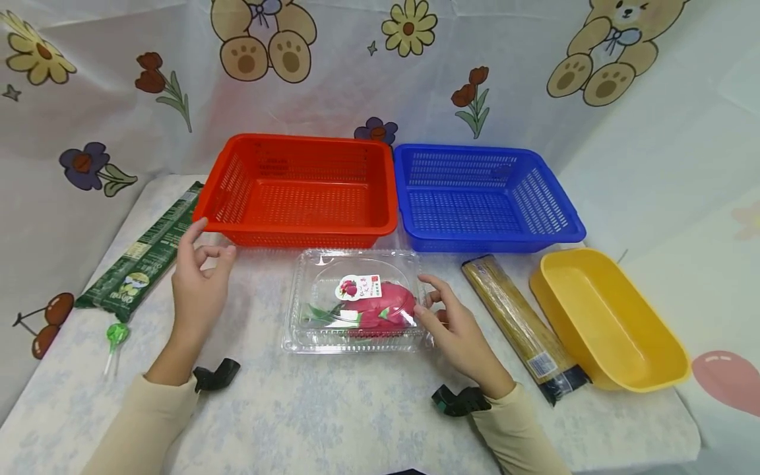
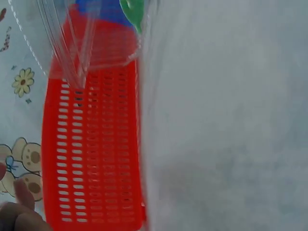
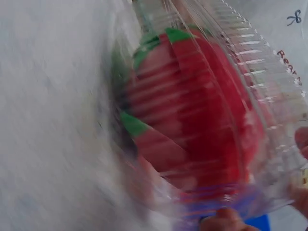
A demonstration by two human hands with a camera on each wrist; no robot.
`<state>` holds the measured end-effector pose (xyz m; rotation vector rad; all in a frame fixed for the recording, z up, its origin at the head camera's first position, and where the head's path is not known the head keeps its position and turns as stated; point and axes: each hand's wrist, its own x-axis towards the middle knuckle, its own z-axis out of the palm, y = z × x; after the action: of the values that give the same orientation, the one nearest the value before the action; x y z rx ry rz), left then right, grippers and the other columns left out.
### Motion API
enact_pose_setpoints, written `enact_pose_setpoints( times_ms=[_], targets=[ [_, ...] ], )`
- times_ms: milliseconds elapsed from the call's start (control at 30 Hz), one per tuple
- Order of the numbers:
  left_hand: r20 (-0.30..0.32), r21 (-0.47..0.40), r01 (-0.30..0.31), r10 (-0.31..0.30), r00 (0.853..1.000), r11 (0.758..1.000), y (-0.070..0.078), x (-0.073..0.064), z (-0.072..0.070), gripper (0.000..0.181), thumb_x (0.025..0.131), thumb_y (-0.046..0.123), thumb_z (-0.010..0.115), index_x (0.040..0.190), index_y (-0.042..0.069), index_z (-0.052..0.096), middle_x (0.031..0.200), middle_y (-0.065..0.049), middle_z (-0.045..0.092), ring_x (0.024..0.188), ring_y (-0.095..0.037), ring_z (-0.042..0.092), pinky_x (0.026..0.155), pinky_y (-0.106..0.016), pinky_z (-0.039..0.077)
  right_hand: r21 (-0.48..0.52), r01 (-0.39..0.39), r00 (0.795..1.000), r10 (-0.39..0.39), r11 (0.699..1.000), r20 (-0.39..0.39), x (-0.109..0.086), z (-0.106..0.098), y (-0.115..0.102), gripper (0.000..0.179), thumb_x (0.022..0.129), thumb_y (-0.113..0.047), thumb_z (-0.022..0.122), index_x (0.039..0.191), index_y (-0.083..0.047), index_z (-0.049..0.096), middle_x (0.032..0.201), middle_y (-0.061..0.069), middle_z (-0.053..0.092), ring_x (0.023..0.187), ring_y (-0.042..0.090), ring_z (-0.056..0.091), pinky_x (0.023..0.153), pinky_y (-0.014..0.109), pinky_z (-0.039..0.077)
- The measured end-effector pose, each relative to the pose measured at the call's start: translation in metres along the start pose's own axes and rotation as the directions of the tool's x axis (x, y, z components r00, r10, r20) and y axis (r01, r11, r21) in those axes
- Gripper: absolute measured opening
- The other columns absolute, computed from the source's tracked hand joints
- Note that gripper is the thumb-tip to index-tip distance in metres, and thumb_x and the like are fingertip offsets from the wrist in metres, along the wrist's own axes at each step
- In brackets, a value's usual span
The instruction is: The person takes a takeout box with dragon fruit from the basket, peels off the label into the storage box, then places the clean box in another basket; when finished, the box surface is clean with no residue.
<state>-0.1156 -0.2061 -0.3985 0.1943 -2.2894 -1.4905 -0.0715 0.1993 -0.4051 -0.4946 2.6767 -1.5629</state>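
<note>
A clear plastic clamshell box (image 1: 320, 277) lies closed on the table's middle, with a pink-red dragon fruit (image 1: 386, 303) inside and a white label on its lid. At its right edge my right hand (image 1: 457, 333) touches the box with thumb and fingertips, fingers loosely bent. The right wrist view shows the dragon fruit (image 3: 202, 110) close through the ribbed plastic, blurred. My left hand (image 1: 202, 284) is raised left of the box, apart from it, in front of the red basket (image 1: 297, 237). Its fingers are loosely bent, holding nothing.
A blue basket (image 1: 493, 241) stands beside the red one. On the right are a long pack of golden sticks (image 1: 516, 310), perhaps dried noodles, and a yellow tub (image 1: 611, 330). On the left lie a long green packet (image 1: 148, 251) and a green lollipop (image 1: 117, 333).
</note>
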Motion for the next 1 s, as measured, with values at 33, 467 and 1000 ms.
enact_pose_setpoints(
  times_ms=[33, 467, 1000],
  targets=[
    [0.038, 0.034, -0.037, 0.035, 0.999, 0.999, 0.004, -0.006, 0.000, 0.058, 0.102, 0.028, 0.063, 0.155, 0.031, 0.040, 0.100, 0.001, 0.062, 0.053, -0.011, 0.056, 0.049, -0.022, 0.041, -0.064, 0.002, 1.000, -0.003, 0.998, -0.009, 0.000, -0.002, -0.002, 0.052, 0.105, -0.029, 0.059, 0.153, -0.023, 0.042, 0.104, 0.005, 0.055, 0.057, 0.014, 0.055, 0.049, 0.028, 0.045],
    [0.449, 0.008, -0.174, 0.152, 0.880, 0.985, 0.014, -0.039, 0.020, 0.049, 0.100, 0.022, 0.068, 0.146, 0.029, 0.052, 0.106, 0.003, 0.059, 0.044, -0.007, 0.032, 0.042, -0.027, 0.030, -0.404, 0.286, 0.950, -0.313, 0.869, -0.001, 0.026, -0.013, -0.045, 0.042, 0.098, -0.026, 0.068, 0.138, -0.016, 0.061, 0.102, 0.003, 0.060, 0.077, 0.017, 0.054, 0.058, 0.028, 0.045],
    [0.660, -0.100, -0.176, 0.197, 0.725, 0.979, 0.009, -0.047, 0.027, 0.083, 0.098, 0.021, 0.071, 0.163, 0.039, 0.022, 0.113, -0.009, 0.051, 0.051, -0.005, 0.030, 0.046, -0.026, 0.034, -0.272, 0.286, 0.958, -0.276, 0.919, 0.076, 0.064, 0.009, -0.039, 0.027, 0.090, -0.021, 0.081, 0.114, -0.011, 0.073, 0.078, 0.004, 0.051, 0.068, 0.015, 0.047, 0.058, 0.029, 0.038]
  ],
)
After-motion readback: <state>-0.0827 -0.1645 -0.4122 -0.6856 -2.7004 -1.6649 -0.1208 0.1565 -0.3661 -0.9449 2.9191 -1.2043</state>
